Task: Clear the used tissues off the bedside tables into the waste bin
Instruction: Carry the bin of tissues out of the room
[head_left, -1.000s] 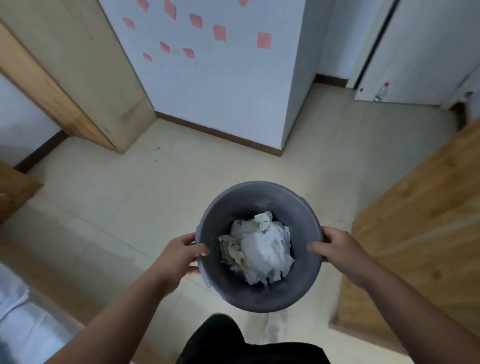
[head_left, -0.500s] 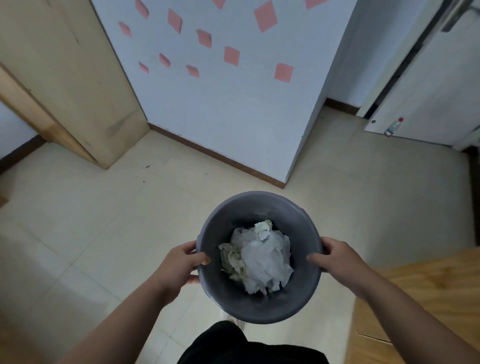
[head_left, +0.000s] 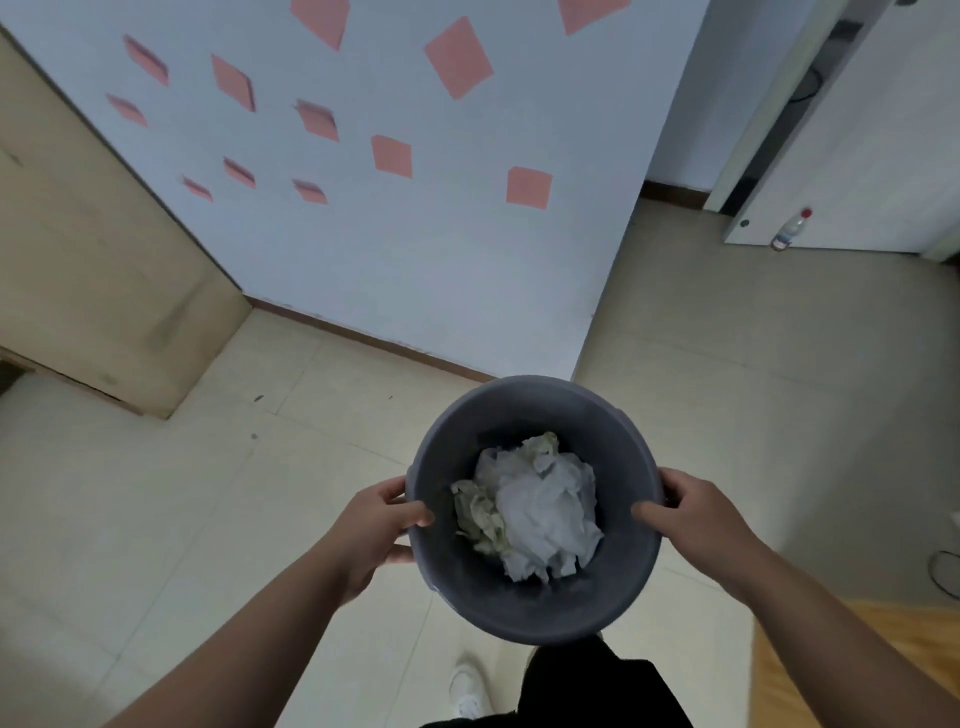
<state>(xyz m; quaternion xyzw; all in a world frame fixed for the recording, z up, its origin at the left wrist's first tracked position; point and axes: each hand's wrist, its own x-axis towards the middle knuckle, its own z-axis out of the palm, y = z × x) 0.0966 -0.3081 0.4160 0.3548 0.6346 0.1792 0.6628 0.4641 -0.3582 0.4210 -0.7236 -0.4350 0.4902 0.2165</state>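
Note:
I carry a round grey waste bin (head_left: 524, 608) in front of my body, above the tiled floor. Crumpled white and yellowish used tissues (head_left: 535, 509) fill its bottom. My left hand (head_left: 376, 530) grips the bin's left rim, thumb hooked over the edge to the inside. My right hand (head_left: 698, 525) grips the right rim the same way. No bedside table shows in this view.
A white wall (head_left: 415, 249) with several pink paper squares juts out ahead, ending in a corner. A wooden panel (head_left: 88, 280) stands at the left. A plastic bottle (head_left: 789, 229) stands by a white door at the right. Wooden furniture edge (head_left: 841, 675) shows at bottom right.
I have walked toward the white wall with the bin held in both hands. The wall and pink squares loom larger, and the wooden furniture at the right has slid mostly out of view.

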